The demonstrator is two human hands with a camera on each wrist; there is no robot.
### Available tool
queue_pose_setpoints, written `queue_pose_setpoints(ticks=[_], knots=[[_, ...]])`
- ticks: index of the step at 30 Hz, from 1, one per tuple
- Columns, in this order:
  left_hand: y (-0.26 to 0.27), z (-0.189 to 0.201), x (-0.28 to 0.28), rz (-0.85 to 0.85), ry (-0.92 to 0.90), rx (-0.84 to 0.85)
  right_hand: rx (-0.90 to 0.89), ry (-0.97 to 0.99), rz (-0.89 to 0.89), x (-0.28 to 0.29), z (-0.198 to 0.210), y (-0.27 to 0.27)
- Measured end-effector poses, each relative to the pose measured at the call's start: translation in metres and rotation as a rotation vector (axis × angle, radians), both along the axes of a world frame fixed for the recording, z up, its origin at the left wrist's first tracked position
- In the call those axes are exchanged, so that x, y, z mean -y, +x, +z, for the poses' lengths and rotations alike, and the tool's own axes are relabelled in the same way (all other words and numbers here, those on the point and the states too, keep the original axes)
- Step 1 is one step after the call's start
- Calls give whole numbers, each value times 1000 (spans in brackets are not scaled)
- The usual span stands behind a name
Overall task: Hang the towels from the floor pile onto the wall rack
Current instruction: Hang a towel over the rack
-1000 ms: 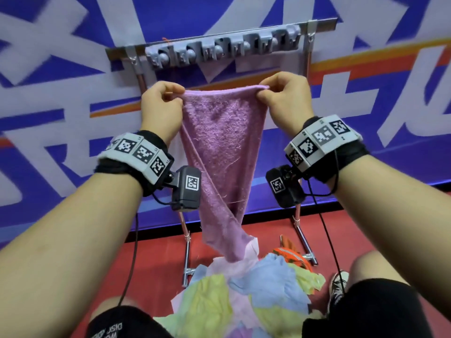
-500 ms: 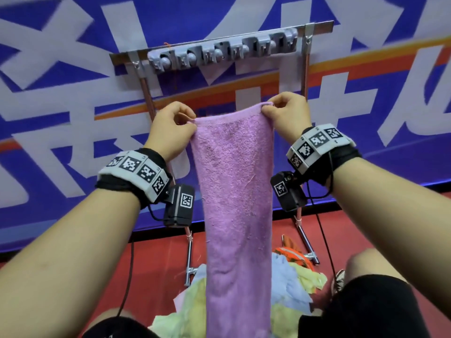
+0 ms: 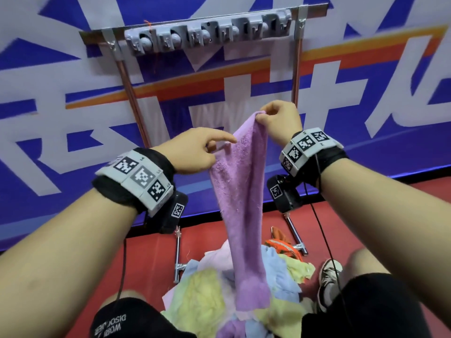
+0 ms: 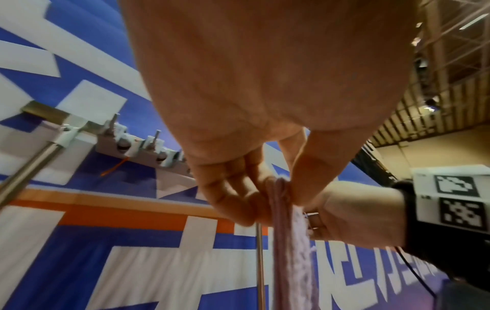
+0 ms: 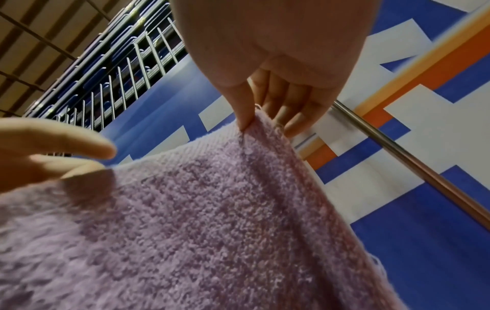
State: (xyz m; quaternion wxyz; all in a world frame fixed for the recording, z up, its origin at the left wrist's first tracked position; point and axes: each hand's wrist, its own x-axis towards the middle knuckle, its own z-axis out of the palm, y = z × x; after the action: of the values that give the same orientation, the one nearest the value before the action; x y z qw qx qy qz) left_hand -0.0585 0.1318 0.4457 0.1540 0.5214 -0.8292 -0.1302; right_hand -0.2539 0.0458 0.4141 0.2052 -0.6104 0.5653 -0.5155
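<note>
Purple towel (image 3: 244, 215) hanging above pile (image 3: 205, 296)

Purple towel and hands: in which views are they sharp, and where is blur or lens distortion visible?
Head view: purple towel fairly sharp, wall lettering smeared. Left wrist view: left hand soft, rack blurred, its pole bent by the wide lens. Right wrist view: towel loops crisp near the right hand; left fingertips blurred.
</note>
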Motion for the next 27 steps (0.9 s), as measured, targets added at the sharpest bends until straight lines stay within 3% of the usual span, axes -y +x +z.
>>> queue_pose_setpoints(ticks=[6,10,19,27], knots=[[-18,0,6,-59,140,257,4,-21,76,-2,2,2],[-10,-4,12,36,177,283,18,-39,116,-7,1,1],[-4,-7,21,234,205,-270,34,-13,259,-30,0,7],[-18,-9,22,256,224,-527,78,-20,300,-44,-9,12]])
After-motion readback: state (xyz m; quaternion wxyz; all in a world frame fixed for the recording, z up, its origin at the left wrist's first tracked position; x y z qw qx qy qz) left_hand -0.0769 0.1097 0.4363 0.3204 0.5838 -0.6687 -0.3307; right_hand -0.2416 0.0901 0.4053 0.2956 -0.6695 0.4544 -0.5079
